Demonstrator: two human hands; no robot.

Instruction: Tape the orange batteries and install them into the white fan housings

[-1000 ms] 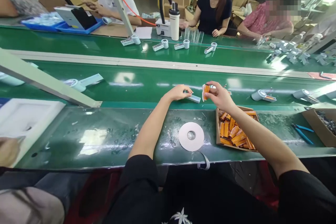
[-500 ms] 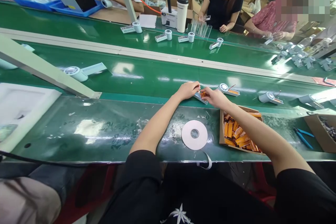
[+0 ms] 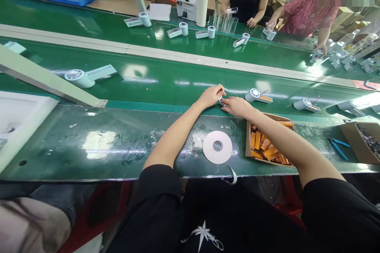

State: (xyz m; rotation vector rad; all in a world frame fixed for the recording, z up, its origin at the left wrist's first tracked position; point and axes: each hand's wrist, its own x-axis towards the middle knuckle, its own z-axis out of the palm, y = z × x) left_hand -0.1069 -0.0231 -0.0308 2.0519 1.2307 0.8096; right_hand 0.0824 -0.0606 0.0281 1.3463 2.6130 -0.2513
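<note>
A: Hands?
B: Left hand [image 3: 211,96] curled at pale housing [image 3: 221,102], right hand [image 3: 238,106] touching it; can't tell if either pinches
A: Housing where?
B: Between them, mostly hidden, near edge of green belt [image 3: 166,87], beyond tape roll [image 3: 217,158]

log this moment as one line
left hand: at pale blue part; right hand: at same part; white roll: flat on bench; carton: holds orange pieces

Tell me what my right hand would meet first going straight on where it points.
Likely the pale part, which your right hand seems to touch; just past it is your left hand, though depth there is unclear.
</note>
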